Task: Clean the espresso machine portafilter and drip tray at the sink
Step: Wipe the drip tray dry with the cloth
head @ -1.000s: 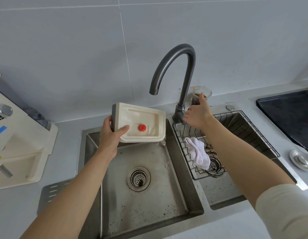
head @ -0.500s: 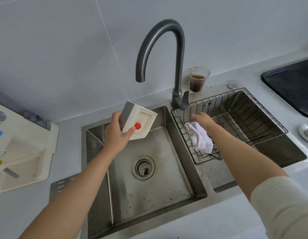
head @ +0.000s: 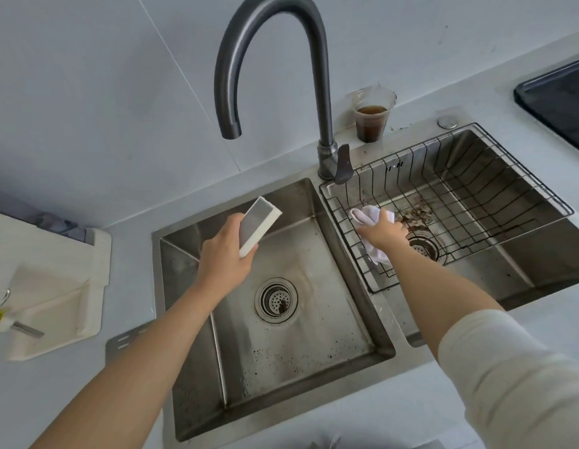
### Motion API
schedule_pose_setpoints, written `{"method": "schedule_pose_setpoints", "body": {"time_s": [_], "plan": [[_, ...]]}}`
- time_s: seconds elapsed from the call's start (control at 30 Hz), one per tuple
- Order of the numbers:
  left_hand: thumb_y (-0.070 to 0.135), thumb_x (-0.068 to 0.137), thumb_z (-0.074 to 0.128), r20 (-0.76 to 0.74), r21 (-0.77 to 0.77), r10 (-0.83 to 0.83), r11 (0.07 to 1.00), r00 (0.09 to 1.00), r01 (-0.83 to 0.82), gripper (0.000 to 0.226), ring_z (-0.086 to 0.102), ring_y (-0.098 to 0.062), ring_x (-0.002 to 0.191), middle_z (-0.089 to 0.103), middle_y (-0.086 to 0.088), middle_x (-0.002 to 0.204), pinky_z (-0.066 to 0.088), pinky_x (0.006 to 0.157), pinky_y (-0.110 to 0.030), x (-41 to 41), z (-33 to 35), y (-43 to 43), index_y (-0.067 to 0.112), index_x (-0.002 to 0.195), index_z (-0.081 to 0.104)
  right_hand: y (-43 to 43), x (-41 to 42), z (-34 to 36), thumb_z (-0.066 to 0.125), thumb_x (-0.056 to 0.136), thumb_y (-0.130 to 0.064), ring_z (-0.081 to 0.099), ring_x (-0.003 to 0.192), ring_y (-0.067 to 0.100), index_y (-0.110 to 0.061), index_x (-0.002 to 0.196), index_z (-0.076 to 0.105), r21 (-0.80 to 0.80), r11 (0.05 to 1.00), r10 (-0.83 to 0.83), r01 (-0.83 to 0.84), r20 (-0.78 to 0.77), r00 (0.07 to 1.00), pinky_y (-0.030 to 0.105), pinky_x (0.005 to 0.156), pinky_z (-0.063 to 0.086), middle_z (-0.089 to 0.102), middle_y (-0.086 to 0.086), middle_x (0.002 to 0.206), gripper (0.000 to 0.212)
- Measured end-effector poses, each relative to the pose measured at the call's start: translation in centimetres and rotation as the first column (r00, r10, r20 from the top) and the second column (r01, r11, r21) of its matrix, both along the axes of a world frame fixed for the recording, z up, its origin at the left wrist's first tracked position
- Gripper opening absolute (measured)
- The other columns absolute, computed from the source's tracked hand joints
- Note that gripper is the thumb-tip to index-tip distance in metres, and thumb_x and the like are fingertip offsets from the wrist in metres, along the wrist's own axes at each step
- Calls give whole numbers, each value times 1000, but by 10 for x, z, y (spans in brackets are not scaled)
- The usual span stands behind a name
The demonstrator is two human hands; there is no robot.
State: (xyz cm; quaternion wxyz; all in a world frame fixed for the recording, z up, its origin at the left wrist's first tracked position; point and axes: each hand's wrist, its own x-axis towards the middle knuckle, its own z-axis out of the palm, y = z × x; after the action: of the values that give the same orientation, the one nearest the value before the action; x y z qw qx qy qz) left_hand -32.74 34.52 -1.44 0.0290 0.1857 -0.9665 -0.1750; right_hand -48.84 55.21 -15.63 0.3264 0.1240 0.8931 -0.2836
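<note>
Drip tray [head: 259,225]: cream with a grey face, held on edge and tilted, in the air over the left basin; its upper end sticks up past the left hand.
Left hand [head: 226,261]: clenched round the lower end of the drip tray, thumb on the near side and fingers curled under it.
Right hand [head: 383,232]: reaching into the wire basket, fingers curled on the white cloth and grasping it.
Cloth [head: 369,216]: bunched under the right hand, one fold poking out beyond the fingers and a tail hanging below the wrist.
Wire basket [head: 450,147]: black wire, sitting in the right basin; brown grounds are scattered just beyond the right hand.
Sink [head: 281,358]: steel, two basins; the left basin below the left hand is wet and speckled dark near its front wall.
Drain [head: 276,299]: round strainer, below and to the right of the left hand.
Faucet [head: 324,92]: dark gooseneck rising between the two hands, spout hanging above the drip tray, no water running.
Cup [head: 372,119]: clear plastic, part filled with brown liquid, beyond the right hand beside the faucet's base.
Tabletop [head: 411,400]: pale grey, around the sink.
Coffee machine [head: 55,286]: cream body, well to the left of the left hand.
Cooktop [head: 560,95]: black, far right of the right hand.
</note>
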Motion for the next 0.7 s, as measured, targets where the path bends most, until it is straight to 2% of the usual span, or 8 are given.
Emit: {"method": "schedule_pose_setpoints", "body": {"time_s": [0.1,0.27,0.47,0.6,0.7], "plan": [[12,86,62,25,-15,-14,1000,1000,14,50,58,-39,102,59,-15,121,41,76,-35,-1,-2,1,2,130,41,0,1,-6,48,89,-47,28,127,35,-26,140,22,24,999,26,-25,-11,1000,47,101,34,35,22,135,61],[13,86,63,48,-13,-29,999,998,30,51,58,-38,104,59,-16,122,45,78,-35,-1,-4,2,2,130,40,0,4,-9,41,95,-36,27,126,35,-16,134,30,80,995,68,-61,-82,994,45,100,32,37,23,133,45],[15,86,62,50,-1,-15,1000,999,15,52,55,-40,108,56,-18,124,43,81,-38,0,-3,5,1,131,38,-2,10,-10,40,96,-24,36,122,36,-11,133,31,112,991,95,-78,-161,982,46,96,37,39,22,130,40],[15,87,61,51,16,2,1000,999,-3,51,54,-41,109,55,-18,125,43,81,-39,1,-2,3,1,130,38,5,9,-9,42,95,-22,46,115,38,-10,132,35,68,991,123,-115,-143,982,44,90,43,45,23,126,39],[18,86,63,43,69,28,997,999,-31,51,54,-39,109,56,-17,123,43,81,-37,1,-4,0,2,128,38,9,9,-1,39,96,-19,52,108,37,-6,128,41,-49,997,48,-59,-192,980,36,81,41,53,21,122,35]]}}
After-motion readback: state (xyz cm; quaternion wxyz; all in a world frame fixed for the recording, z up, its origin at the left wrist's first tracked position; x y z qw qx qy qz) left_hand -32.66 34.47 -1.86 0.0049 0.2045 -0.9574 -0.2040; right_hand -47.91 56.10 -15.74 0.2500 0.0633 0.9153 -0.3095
